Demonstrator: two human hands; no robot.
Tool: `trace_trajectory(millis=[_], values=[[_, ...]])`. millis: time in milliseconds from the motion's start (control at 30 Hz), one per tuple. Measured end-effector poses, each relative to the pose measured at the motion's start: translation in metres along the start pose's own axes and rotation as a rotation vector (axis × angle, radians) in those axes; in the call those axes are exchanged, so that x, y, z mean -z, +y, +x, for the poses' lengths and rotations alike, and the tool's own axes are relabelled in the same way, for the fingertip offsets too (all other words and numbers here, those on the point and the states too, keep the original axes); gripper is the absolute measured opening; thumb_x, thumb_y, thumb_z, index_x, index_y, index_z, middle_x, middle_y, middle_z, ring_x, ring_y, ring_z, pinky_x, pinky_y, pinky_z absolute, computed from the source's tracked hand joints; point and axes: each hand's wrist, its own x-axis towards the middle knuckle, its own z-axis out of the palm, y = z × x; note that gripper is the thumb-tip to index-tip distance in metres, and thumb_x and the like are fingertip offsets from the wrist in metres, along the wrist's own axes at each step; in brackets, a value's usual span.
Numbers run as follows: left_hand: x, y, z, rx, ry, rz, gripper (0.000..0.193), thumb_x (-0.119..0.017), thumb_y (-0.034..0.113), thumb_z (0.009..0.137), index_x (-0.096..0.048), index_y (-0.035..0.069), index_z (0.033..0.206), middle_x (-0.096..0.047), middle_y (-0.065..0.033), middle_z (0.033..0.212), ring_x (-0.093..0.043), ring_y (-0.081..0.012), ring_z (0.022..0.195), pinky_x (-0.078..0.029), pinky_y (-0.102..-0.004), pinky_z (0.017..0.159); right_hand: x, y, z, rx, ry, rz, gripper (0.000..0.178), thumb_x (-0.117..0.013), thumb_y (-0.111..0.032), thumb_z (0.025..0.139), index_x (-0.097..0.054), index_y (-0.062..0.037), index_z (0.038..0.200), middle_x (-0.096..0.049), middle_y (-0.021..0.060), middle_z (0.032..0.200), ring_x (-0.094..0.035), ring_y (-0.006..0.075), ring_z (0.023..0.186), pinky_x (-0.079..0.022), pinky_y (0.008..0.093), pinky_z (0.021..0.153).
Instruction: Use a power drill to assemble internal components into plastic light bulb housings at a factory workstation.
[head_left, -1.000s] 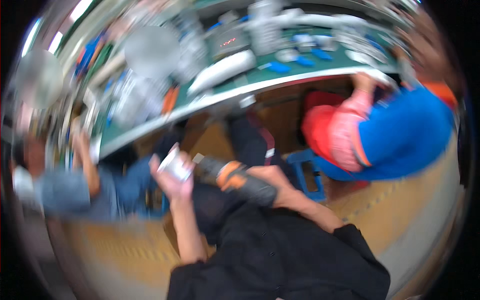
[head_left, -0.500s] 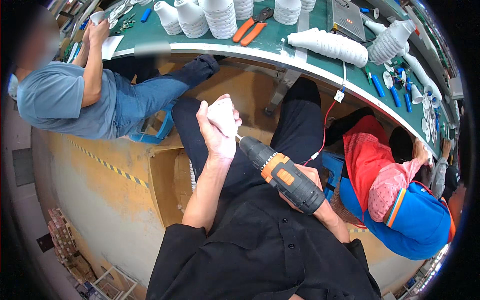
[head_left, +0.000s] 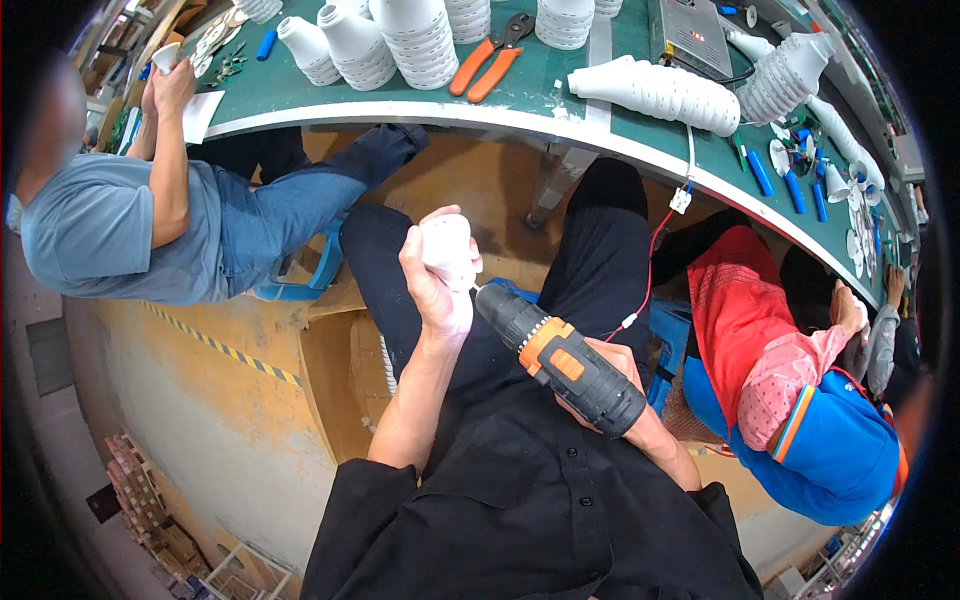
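Over my lap, my left hand (head_left: 436, 300) is closed around a white plastic bulb housing (head_left: 448, 246). My right hand (head_left: 622, 362) grips a black and orange cordless drill (head_left: 562, 362), mostly by its handle, which is largely hidden beneath the drill body. The drill points up and to the left, and its bit tip meets or nearly meets the near edge of the housing. Whether the bit is inside the housing I cannot tell.
On the green workbench (head_left: 530, 105) stand stacks of white housings (head_left: 415, 45), orange-handled pliers (head_left: 492, 60), a lying housing stack (head_left: 655, 95) and a metal power supply (head_left: 690, 35). A red cable (head_left: 652, 265) hangs at my right. Co-workers sit on both sides; a cardboard box (head_left: 335, 385) is at left.
The housing in my left hand has turned and shifted slightly right and down. The drill stays nearly in place against it. The whole view has shifted a little.
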Motion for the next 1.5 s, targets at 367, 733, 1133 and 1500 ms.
trace_trajectory(millis=[367, 733, 1133, 1500], values=[[-0.003, -0.006, 0.001, -0.018, 0.013, 0.027, 0.061, -0.040, 0.052, 0.100, -0.061, -0.002, 0.117, -0.065, -0.0065, 0.083, -0.061, -0.0159, 0.063, -0.048, -0.0276, 0.051, 0.001, 0.005, -0.003, -0.074, -0.039, 0.033, 0.026, -0.075, 0.001, 0.068, -0.065, -0.0021, 0.091, -0.065, 0.0103, 0.084, -0.068, 0.0303, 0.073, -0.056, 0.0347, 0.064], [-0.004, -0.012, -0.002, -0.063, 0.045, 0.039, 0.061, -0.040, 0.053, 0.099, -0.061, -0.001, 0.116, -0.065, -0.0070, 0.083, -0.060, -0.0159, 0.062, -0.048, -0.0274, 0.051, 0.004, 0.000, -0.005, -0.121, -0.082, -0.007, 0.026, -0.076, 0.000, 0.069, -0.066, -0.0044, 0.093, -0.067, 0.0100, 0.087, -0.069, 0.0309, 0.078, -0.056, 0.0368, 0.067], [0.000, -0.016, -0.001, -0.063, 0.054, 0.060, 0.061, -0.041, 0.054, 0.098, -0.061, 0.000, 0.118, -0.065, -0.0075, 0.084, -0.060, -0.0164, 0.063, -0.049, -0.0282, 0.053, 0.002, 0.001, -0.004, -0.105, -0.046, 0.038, 0.025, -0.074, 0.002, 0.070, -0.066, -0.0018, 0.093, -0.065, 0.0113, 0.083, -0.068, 0.0303, 0.073, -0.056, 0.0361, 0.065], [0.001, -0.014, -0.001, -0.093, 0.015, 0.061, 0.059, -0.041, 0.051, 0.098, -0.060, -0.001, 0.118, -0.064, -0.0076, 0.084, -0.061, -0.0177, 0.064, -0.050, -0.0289, 0.053, 0.003, -0.001, -0.001, -0.086, -0.029, 0.007, 0.025, -0.074, 0.002, 0.068, -0.066, -0.0027, 0.092, -0.064, 0.0115, 0.081, -0.068, 0.0300, 0.070, -0.054, 0.0343, 0.061]])
